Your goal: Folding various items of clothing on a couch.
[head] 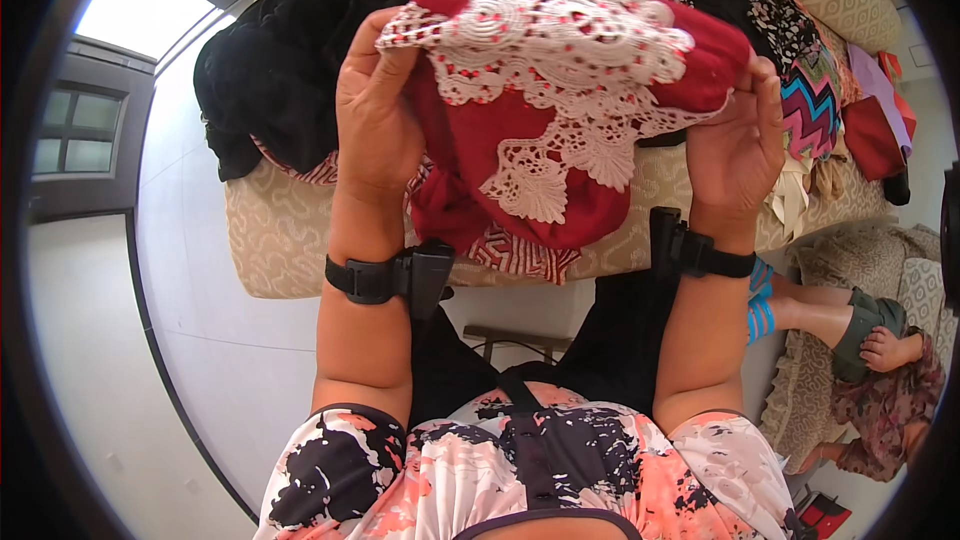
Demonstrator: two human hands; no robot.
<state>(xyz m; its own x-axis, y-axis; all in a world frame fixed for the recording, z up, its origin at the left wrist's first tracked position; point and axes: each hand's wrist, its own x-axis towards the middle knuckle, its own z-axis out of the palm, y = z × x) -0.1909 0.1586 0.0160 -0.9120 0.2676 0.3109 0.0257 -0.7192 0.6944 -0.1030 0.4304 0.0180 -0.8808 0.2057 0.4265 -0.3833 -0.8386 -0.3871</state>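
Between my two hands hangs a dark red garment [510, 120] trimmed with white openwork lace [570, 37]. My left hand [379, 105] pinches the lace edge between thumb and fingers. At the other side, my right hand [735, 127] grips the garment's far edge, palm turned up. The lower red folds hang over a red-and-white patterned cloth [525, 255] near the front edge of the beige patterned sofa seat [285, 240]. Each of my wrists wears a black strap with a device on it.
A heap of black clothing [277, 67] lies on the seat at left. Patterned clothes [806, 90] and a dark red item [874, 139] are piled at right. Another person [877, 360] sits on a second sofa at lower right. A dark door [90, 127] stands at far left.
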